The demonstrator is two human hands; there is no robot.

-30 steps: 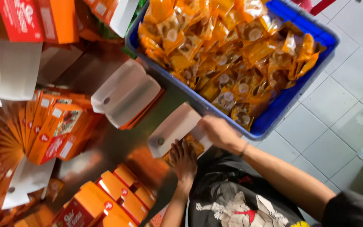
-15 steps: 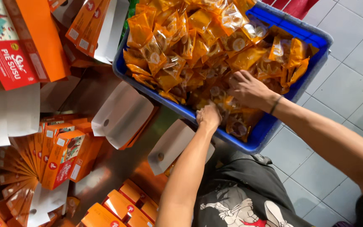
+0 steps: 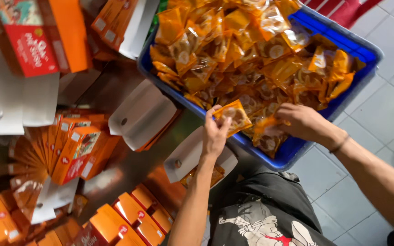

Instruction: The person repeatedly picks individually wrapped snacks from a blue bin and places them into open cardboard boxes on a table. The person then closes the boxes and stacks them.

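Note:
A blue plastic crate [image 3: 338, 43] is heaped with orange snack packets [image 3: 233, 50]. My left hand [image 3: 215, 134] is at the crate's near edge, pinching one orange packet [image 3: 234, 116] and lifting it clear of the pile. My right hand [image 3: 299, 122] rests on the pile just to the right, fingers closed on another orange packet [image 3: 266, 130]. Below my left forearm an open orange box with a white flap [image 3: 189, 157] lies on the table, with packets visible inside.
Another open box with a white flap [image 3: 142, 116] lies left of the crate. Flat orange cartons [image 3: 71, 152] fan out at the left; filled orange boxes [image 3: 135, 218] stand at the bottom. Stacked cartons [image 3: 42, 38] sit top left. Grey floor tiles [image 3: 384, 109] lie to the right.
Both hands moved from the open box up to the crate. Each hand has taken hold of a packet, and the left one has lifted clear of the pile.

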